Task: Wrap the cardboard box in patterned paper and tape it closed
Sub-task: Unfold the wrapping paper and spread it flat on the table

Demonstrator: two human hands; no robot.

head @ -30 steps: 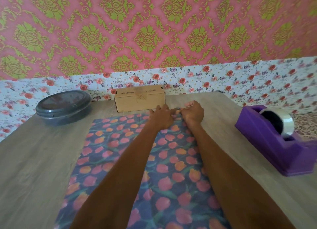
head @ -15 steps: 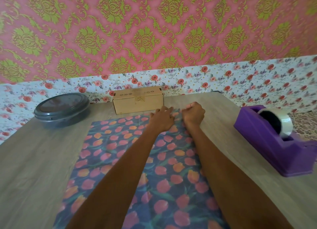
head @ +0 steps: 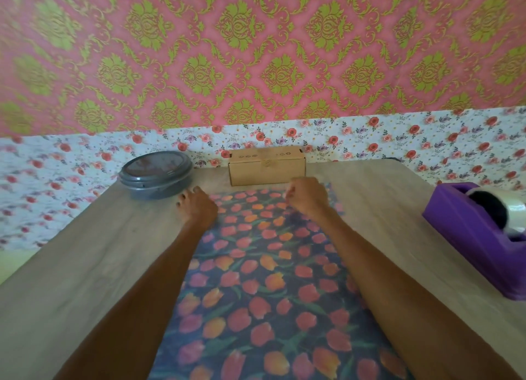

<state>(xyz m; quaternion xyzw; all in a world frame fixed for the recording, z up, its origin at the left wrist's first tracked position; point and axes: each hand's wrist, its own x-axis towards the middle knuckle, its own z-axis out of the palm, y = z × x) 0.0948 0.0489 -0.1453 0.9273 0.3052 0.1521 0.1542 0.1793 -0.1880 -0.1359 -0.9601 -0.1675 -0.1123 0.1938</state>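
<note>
**Me:** My left hand (head: 197, 208) is resting at the far left corner of the tulip-print wrapping paper (head: 270, 265). The fingers are loose and spread, tips down, gripping nothing that I can see.

**Friend:** And the other one?

**Me:** My right hand (head: 308, 197) is sitting curled near the far right corner. I cannot tell whether it is pinching the edge or only pressing it down, because the fingers are tucked under.

**Friend:** Why both out at the corners?

**Me:** I think I am pinning the sheet flat and square on the tabletop (head: 85, 265), so it is lying true when the box goes on.

**Friend:** Where is the box?

**Me:** The cardboard box (head: 267, 170) is standing just past the paper's far edge, between my hands and close to the wall. It is not yet on the sheet.

**Friend:** And the tape?

**Me:** The purple tape dispenser (head: 478, 237) is sitting well off to my right with its tape roll (head: 509, 206) loaded, probably for my right hand to reach. The grey lidded container (head: 155, 176) is sitting just beyond my left hand, off the paper.
</note>
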